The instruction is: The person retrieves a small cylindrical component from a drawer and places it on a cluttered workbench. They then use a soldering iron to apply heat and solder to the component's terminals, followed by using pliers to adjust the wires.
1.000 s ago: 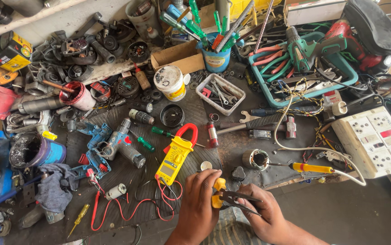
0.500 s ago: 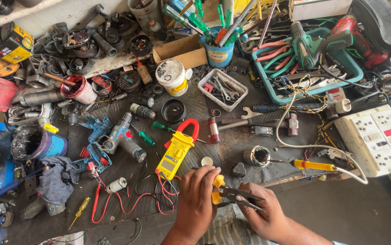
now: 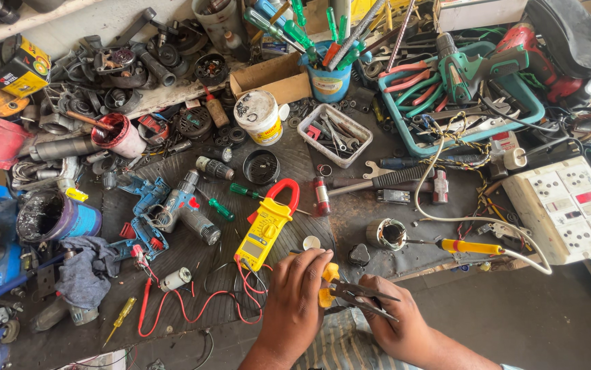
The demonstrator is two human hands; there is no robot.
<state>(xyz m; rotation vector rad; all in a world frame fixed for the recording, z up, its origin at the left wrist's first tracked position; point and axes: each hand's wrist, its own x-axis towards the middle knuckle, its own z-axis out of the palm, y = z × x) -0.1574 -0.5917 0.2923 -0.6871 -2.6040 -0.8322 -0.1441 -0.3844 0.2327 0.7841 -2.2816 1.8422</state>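
My left hand [image 3: 299,294] grips a small yellow part [image 3: 327,286] at the front edge of the workbench [image 3: 186,267]. My right hand [image 3: 391,322] holds dark needle-nose pliers [image 3: 360,294], whose jaws point left into the yellow part. Just behind the hands lies a yellow clamp meter with a red jaw [image 3: 268,223], its red leads [image 3: 192,305] curling over the bench to the left.
A dismantled blue power drill [image 3: 172,209] lies left of the meter. A yellow-handled screwdriver [image 3: 470,247], a white switchboard [image 3: 569,205] and a teal tray of pliers [image 3: 460,96] lie to the right. A blue cup of screwdrivers [image 3: 328,79], tubs, motor parts and rags crowd the back and left.
The view has shifted slightly. Both hands stay at the front edge, with the pliers still working on the yellow part.
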